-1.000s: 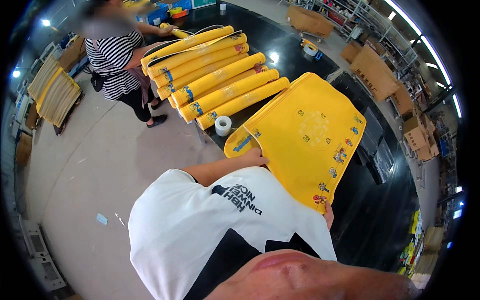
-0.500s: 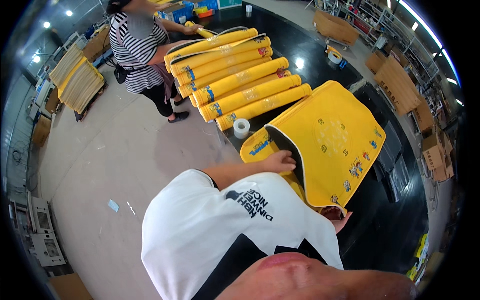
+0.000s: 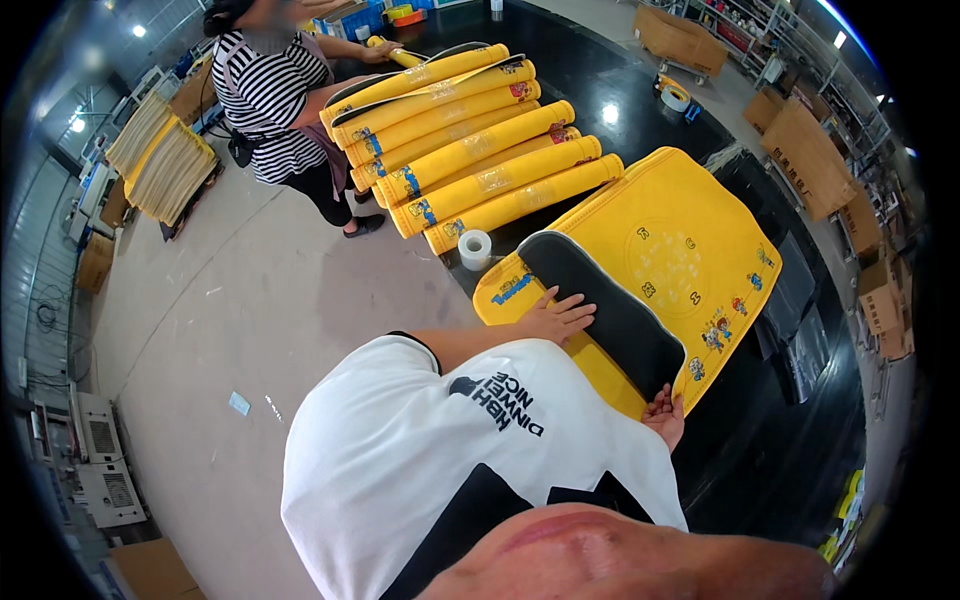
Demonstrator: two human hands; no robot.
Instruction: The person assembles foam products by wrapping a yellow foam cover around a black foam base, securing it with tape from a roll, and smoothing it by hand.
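The yellow mat (image 3: 670, 250) lies flat on the black tabletop (image 3: 760, 440), directly ahead of both hands. Its near edge is folded over, exposing a black underside band (image 3: 610, 310) whose long axis runs from the left grip to the right grip.

Left hand (image 3: 560, 318): fingers spread wide and flat, palm down, pressing on the left end of the black band. It encloses nothing; the mat lies under the grip and extends away from it, forward and to the right.

Right hand (image 3: 665, 415): at the opposite end of the band, fingers curled at the mat's near right corner. Whether the grip pinches the edge or only rests against it cannot be determined; the corner partly hides the fingers.

Of the two, the left hand is nearer the fold's midline; the right sits at the outer edge, closer to the body.

Beyond the left grip, just past the mat's far-left corner, stands a white tape roll (image 3: 474, 248). Further ahead lies a row of rolled yellow mats (image 3: 470, 150), parallel to one another. A second person in a striped shirt (image 3: 265, 100) stands at the far left end of that row.
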